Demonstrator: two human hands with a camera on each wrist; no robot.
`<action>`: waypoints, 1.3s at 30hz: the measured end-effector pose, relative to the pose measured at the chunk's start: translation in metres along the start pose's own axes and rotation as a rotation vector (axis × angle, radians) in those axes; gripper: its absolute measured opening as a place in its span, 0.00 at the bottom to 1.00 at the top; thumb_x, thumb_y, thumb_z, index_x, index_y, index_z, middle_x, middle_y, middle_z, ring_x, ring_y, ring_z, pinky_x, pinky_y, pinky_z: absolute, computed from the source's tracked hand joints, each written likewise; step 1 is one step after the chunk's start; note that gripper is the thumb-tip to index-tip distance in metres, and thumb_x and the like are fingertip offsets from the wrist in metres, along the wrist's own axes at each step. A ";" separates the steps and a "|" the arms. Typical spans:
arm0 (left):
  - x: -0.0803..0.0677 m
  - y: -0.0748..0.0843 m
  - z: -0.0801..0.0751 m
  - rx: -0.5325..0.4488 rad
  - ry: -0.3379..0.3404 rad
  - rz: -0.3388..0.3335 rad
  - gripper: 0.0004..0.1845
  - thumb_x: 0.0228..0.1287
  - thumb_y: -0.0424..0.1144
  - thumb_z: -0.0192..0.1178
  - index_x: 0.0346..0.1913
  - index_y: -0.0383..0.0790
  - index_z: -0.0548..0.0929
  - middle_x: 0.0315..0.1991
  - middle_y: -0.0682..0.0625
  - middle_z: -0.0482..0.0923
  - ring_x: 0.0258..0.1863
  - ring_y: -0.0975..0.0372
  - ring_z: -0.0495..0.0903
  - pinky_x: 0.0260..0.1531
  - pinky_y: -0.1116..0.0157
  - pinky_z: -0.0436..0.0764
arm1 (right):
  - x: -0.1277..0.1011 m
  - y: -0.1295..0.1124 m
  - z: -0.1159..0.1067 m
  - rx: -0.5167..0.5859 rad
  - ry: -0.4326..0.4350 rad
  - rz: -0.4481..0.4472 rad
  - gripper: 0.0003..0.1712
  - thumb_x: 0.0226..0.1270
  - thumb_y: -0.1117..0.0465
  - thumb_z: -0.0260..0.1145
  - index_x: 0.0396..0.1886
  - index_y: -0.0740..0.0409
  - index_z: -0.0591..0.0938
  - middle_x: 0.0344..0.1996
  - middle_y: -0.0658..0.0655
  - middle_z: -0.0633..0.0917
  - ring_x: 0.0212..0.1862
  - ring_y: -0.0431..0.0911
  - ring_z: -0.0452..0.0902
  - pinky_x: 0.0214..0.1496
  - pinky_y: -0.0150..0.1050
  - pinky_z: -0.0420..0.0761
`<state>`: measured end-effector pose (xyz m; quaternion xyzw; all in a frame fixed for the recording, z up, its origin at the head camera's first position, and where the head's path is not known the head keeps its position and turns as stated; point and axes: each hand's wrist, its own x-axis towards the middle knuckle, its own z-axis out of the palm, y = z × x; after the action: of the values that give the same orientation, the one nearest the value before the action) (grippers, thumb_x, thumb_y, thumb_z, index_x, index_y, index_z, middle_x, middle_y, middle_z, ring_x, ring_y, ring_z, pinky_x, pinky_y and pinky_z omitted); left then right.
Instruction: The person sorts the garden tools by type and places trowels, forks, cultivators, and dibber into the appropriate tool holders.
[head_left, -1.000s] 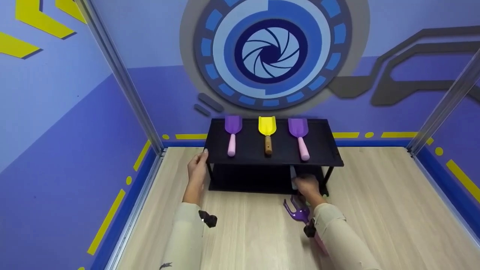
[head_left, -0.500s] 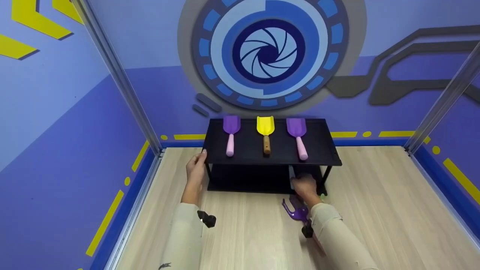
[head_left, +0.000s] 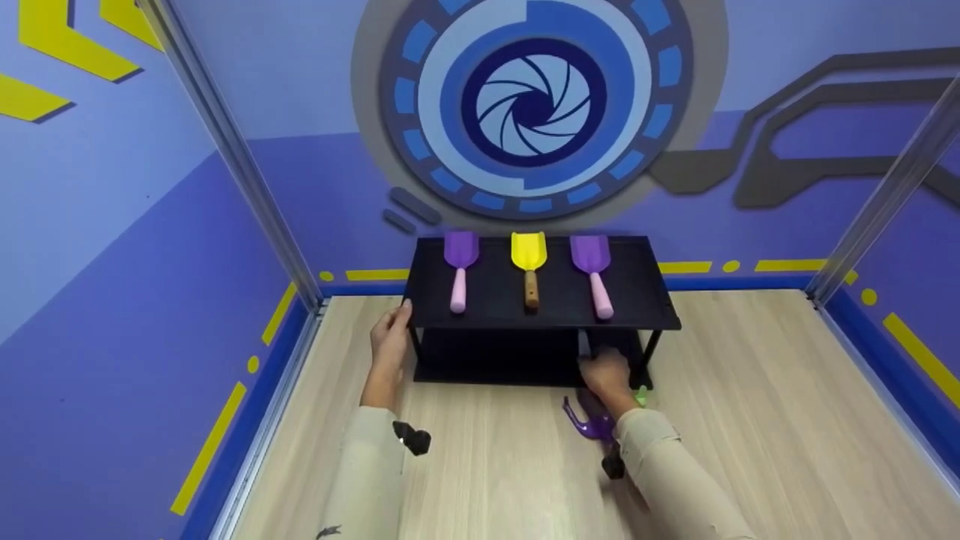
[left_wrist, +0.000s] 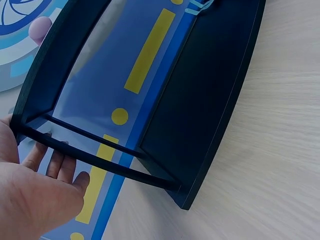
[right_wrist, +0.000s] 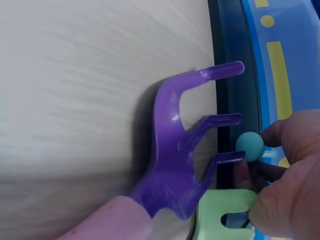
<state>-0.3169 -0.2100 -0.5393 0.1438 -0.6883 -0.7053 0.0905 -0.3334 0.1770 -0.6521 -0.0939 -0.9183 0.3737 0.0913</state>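
At the left end of the two-tier black rack [head_left: 495, 300], my left hand [head_left: 390, 341] grips the upper shelf's front corner. In the left wrist view its fingers lie behind the side bar. My right hand [head_left: 606, 373] reaches into the lower tier at the right and pinches a light-blue hand rake [right_wrist: 250, 145] by its round handle end; its pale prongs show on the lower shelf in the left wrist view. A purple garden fork [right_wrist: 172, 145] with a pink handle lies in front of the rack, partly under my right forearm. A light-green slotted piece [right_wrist: 220, 212] is beside my right hand.
On the upper shelf lie a purple scoop [head_left: 461, 251] with a pink handle, a yellow scoop [head_left: 529, 251] with a brown handle and another purple scoop [head_left: 590, 255]. Blue printed walls with metal posts [head_left: 232, 150] enclose the wooden table [head_left: 495, 480].
My right hand has shifted slightly, and its forearm covers more of the purple fork. More of the green piece shows. The left hand stays on the rack.
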 end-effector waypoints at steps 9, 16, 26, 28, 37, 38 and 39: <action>0.000 0.001 0.003 -0.016 0.004 -0.003 0.25 0.81 0.55 0.58 0.60 0.36 0.82 0.67 0.40 0.77 0.70 0.48 0.74 0.77 0.47 0.71 | -0.004 -0.007 -0.011 0.027 -0.042 0.019 0.13 0.60 0.56 0.66 0.23 0.60 0.82 0.24 0.60 0.85 0.29 0.54 0.76 0.35 0.58 0.81; 0.000 0.001 0.003 -0.017 -0.007 -0.022 0.25 0.81 0.55 0.58 0.61 0.36 0.82 0.67 0.41 0.77 0.70 0.48 0.75 0.78 0.46 0.71 | -0.004 -0.006 -0.024 0.034 -0.069 0.012 0.14 0.65 0.51 0.67 0.26 0.56 0.86 0.24 0.54 0.84 0.29 0.50 0.75 0.34 0.52 0.80; -0.001 0.004 -0.001 0.000 -0.037 -0.040 0.28 0.81 0.56 0.58 0.66 0.36 0.79 0.76 0.40 0.72 0.76 0.45 0.72 0.80 0.45 0.69 | -0.029 -0.022 -0.071 0.067 -0.122 -0.049 0.15 0.76 0.56 0.65 0.45 0.63 0.90 0.37 0.61 0.90 0.36 0.50 0.81 0.41 0.46 0.83; -0.002 0.003 -0.001 -0.004 -0.044 -0.038 0.28 0.81 0.56 0.58 0.66 0.36 0.79 0.76 0.41 0.72 0.76 0.46 0.72 0.80 0.45 0.69 | -0.032 -0.017 -0.078 0.071 -0.124 -0.068 0.17 0.78 0.55 0.65 0.49 0.64 0.90 0.40 0.62 0.92 0.39 0.51 0.85 0.46 0.48 0.85; 0.001 0.002 -0.001 -0.004 -0.051 -0.047 0.29 0.81 0.57 0.57 0.70 0.36 0.78 0.79 0.40 0.69 0.79 0.44 0.68 0.82 0.44 0.65 | -0.053 0.014 -0.109 0.051 -0.131 -0.106 0.18 0.80 0.54 0.65 0.52 0.65 0.88 0.42 0.63 0.92 0.40 0.49 0.86 0.43 0.42 0.84; 0.001 0.003 -0.001 -0.006 -0.055 -0.050 0.30 0.81 0.57 0.57 0.71 0.36 0.77 0.79 0.40 0.68 0.79 0.44 0.67 0.83 0.44 0.64 | -0.055 0.018 -0.112 0.051 -0.131 -0.108 0.18 0.80 0.54 0.65 0.52 0.65 0.88 0.42 0.63 0.92 0.40 0.48 0.86 0.43 0.41 0.83; 0.002 0.003 -0.002 -0.007 -0.057 -0.053 0.31 0.82 0.57 0.57 0.72 0.36 0.76 0.80 0.39 0.67 0.80 0.44 0.66 0.83 0.43 0.62 | -0.057 0.021 -0.114 0.050 -0.134 -0.109 0.18 0.81 0.54 0.64 0.52 0.65 0.88 0.42 0.62 0.92 0.40 0.47 0.86 0.43 0.40 0.83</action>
<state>-0.3182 -0.2123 -0.5365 0.1416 -0.6839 -0.7138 0.0526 -0.2488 0.2547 -0.5925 -0.0161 -0.9164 0.3966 0.0521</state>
